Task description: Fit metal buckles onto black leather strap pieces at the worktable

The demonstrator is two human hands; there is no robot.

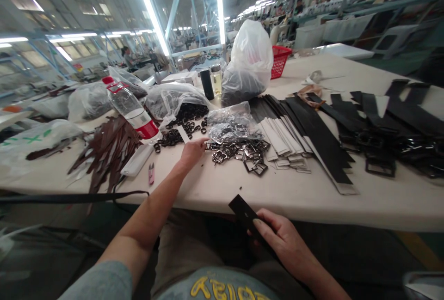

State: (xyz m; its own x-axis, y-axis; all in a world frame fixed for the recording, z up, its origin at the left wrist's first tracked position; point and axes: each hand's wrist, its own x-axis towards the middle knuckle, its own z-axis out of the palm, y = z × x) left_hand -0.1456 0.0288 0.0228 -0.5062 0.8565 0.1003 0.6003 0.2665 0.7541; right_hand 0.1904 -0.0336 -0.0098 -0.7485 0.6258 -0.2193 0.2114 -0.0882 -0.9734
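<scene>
My left hand (192,152) reaches out over the table, fingers curled and pinched at the edge of a pile of metal belt buckles (243,152); what it pinches is too small to make out. My right hand (280,240) is below the table's near edge, gripping the end of a black belt strap (243,212). Beside the buckles lies a crumpled clear bag (232,124) of more buckles. Small black loops (180,129) spill from a plastic bag (173,96) just beyond my left hand.
Rows of black and white-backed straps (305,138) lie right of the buckles, assembled black belts (388,129) further right. Brown strips (107,152), a water bottle (133,110), pink snips (151,174), a white bag (249,59) and red basket (280,59) share the table (208,189).
</scene>
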